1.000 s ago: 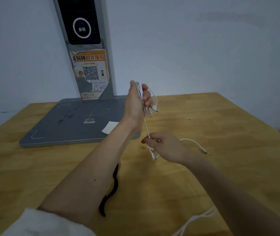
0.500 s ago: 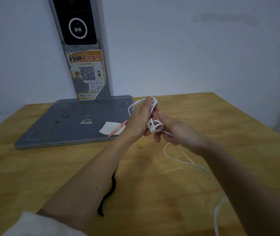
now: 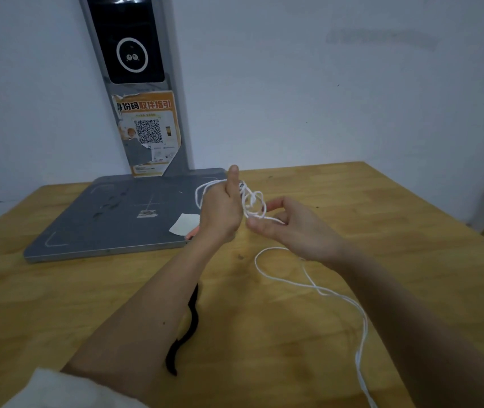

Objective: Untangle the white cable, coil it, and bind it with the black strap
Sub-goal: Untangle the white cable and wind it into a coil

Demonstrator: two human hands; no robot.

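My left hand [image 3: 221,212] is raised above the wooden table and grips a bunch of loops of the white cable [image 3: 251,201], thumb pointing up. Just to its right, my right hand [image 3: 290,228] pinches the cable strand with thumb and forefinger beside the loops. The loose rest of the cable [image 3: 320,290] runs from under my right hand across the table toward the near right edge. The black strap [image 3: 189,322] lies on the table, partly hidden under my left forearm.
A grey scanner base plate [image 3: 111,222] with an upright post and QR poster [image 3: 146,134] stands at the back left. A white paper slip [image 3: 183,223] and something pink-orange lie on its near right corner. The wooden table [image 3: 382,245] ends at the right.
My left hand came down from a raised position and my right hand moved up beside it. More cable loops now sit at my left hand, and my right hand has drawn slightly away to the right.
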